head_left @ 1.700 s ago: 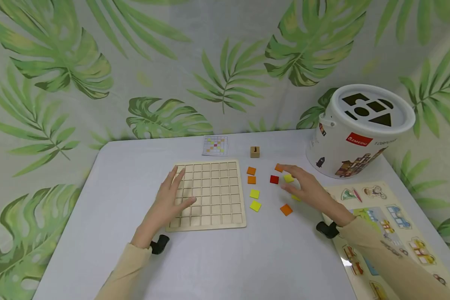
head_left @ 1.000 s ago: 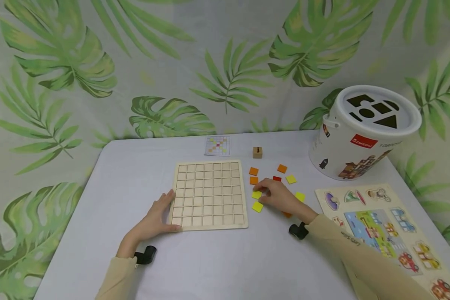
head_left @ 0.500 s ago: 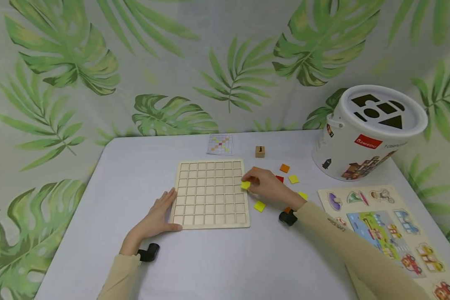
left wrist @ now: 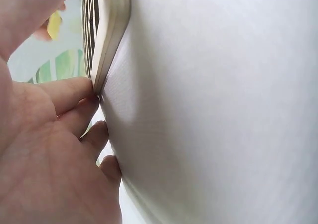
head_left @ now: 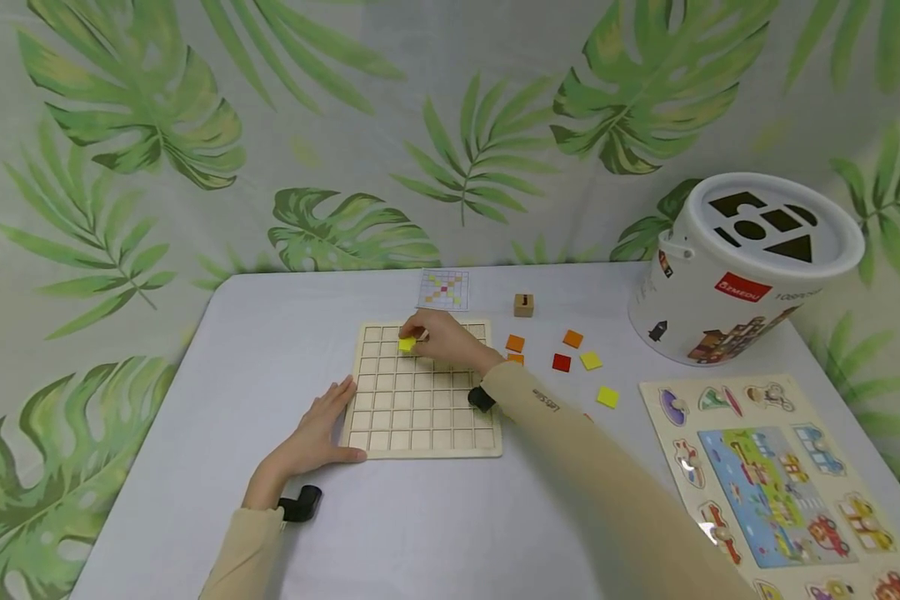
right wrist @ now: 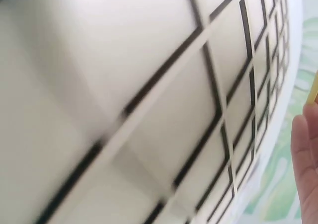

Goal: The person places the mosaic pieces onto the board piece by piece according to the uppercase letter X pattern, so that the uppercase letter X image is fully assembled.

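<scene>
One yellow tile (head_left: 407, 343) sits pinched at the tips of the right hand (head_left: 444, 340), just above the centre of the head frame, over the grid board (head_left: 422, 388). It hangs over a cell in the board's 2nd row from the far edge, approx. 3rd column from the board's left edge; can't tell if it touches the wood yet or hovers. Tile lies flat, edges roughly square to the grid lines, so the cell lies straight below the fingertips w/ no sideways offset showing. Right forearm crosses the board's right half diagonally, from lower right of the frame up to the tile.

Left hand (head_left: 317, 433) rests at the board's near-left corner, lower left of centre, fingers straight and relaxed, fingertips pressed against the board's edge, holding nothing. Left wrist view shows this: fingertips (left wrist: 74, 92) butt against the board's rim, w/ the white surface (left wrist: 223, 110) beside. Right wrist view is blurred, only grid lines plus a sliver of finger and yellow at the right edge.

Right hand is plainly nearer the tile's cell; left is well apart from it, at the opposite corner.

Loose tiles lie right of the board: orange (head_left: 515, 342), orange (head_left: 573, 338), red (head_left: 562, 362), yellow (head_left: 590, 360), yellow (head_left: 607, 397). A pattern card (head_left: 443, 290) sits just beyond the board's far edge.
</scene>
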{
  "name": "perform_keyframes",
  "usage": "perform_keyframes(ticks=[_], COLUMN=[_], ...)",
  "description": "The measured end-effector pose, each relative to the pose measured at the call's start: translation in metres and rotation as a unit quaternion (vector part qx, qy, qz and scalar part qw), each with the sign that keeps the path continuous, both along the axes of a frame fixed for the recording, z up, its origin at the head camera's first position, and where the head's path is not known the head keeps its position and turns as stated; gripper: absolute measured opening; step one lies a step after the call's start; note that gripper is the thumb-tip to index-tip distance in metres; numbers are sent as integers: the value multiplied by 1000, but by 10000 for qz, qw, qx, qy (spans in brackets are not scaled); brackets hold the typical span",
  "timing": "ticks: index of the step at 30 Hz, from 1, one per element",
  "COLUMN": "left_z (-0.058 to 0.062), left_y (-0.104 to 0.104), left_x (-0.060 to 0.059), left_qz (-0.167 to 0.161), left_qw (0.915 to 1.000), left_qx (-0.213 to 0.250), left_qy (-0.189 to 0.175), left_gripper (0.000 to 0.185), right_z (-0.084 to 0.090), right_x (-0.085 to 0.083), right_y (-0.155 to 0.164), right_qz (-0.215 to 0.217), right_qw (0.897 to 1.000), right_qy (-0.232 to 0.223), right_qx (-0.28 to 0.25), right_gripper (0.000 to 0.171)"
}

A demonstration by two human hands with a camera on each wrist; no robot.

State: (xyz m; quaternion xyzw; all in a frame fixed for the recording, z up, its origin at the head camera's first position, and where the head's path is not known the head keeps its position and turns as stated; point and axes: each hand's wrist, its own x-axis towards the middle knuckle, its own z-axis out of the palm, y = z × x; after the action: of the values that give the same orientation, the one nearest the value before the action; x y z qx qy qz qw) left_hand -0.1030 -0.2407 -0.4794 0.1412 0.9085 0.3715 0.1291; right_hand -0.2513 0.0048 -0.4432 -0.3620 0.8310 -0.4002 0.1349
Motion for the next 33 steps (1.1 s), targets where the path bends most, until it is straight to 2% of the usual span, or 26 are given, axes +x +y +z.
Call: perform_keyframes(ticks=[9, 18, 22, 26, 29, 33], left_z=[1, 0, 1, 0, -1, 0], left_y=[-1, 0, 0, 0, 0, 0], left_x=[1, 1, 0, -1, -1, 1], left_qz=[0, 26, 21, 14, 13, 44], left_qw=[10000, 10000, 10000, 10000, 10000, 10000], left_qx=[12, 29, 12, -10, 14, 50], left_qy=[-3, -11, -7, 26, 16, -13], left_gripper=[109, 108, 108, 108, 108, 108], right_z=[-12, -15, -14, -8, -4, 3], right_x=[-4, -1, 0, 1, 1, 1], right_y=[-36, -47, -48, -42, -28, 6], right_qz=[-290, -544, -529, -504, -616, -789], right_qw=[9985, 9956, 9940, 9944, 9960, 9953], right_qy=[6, 186, 339, 238, -91, -532], right_qx=[462, 740, 891, 899, 638, 178], right_gripper=[22, 24, 26, 28, 27, 24])
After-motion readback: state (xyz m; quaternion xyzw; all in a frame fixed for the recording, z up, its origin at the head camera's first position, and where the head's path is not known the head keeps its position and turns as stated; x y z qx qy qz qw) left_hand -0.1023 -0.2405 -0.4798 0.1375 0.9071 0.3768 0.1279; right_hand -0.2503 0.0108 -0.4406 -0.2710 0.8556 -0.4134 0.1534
